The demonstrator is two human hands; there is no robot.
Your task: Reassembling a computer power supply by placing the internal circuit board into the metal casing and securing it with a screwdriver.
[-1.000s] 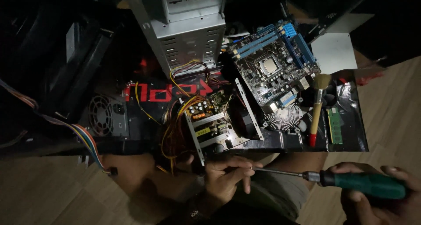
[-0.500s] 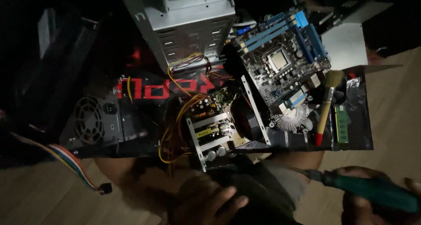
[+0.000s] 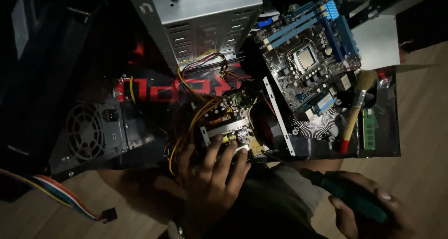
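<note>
1. Left hand (image 3: pixel 212 173) lies flat, fingers spread, on the near edge of the opened power supply board (image 3: pixel 228 127); its fingertips touch the circuit board, and it grips nothing.
2. Right hand (image 3: pixel 368 211) is clenched around the green handle of a screwdriver (image 3: pixel 347 194) at the lower right of the view.
3. Screwdriver's long axis runs diagonally: the handle sits low and right in the fist, while the dark shaft points up and left toward the power supply board. The tip is lost in shadow near the left hand's fingers, so I cannot tell whether it touches the board.
4. Yellow, red and black wires (image 3: pixel 196 113) loop from the board up toward the grey metal drive cage (image 3: pixel 205 20) standing behind it.
5. Blue motherboard (image 3: pixel 308 62) lies tilted to the right of the board, with a round finned heatsink (image 3: pixel 317 124) at its near corner.
6. Wooden-handled brush (image 3: pixel 354 113) with a red tip lies just right of the heatsink, bristles pointing away, and 1 green memory stick (image 3: pixel 368 129) rests beside it.
7. Power supply casing with its fan grille (image 3: pixel 86 131) sits to the left, and a flat multicoloured ribbon cable (image 3: pixel 60 194) trails across the wooden floor (image 3: pixel 420 103).
</note>
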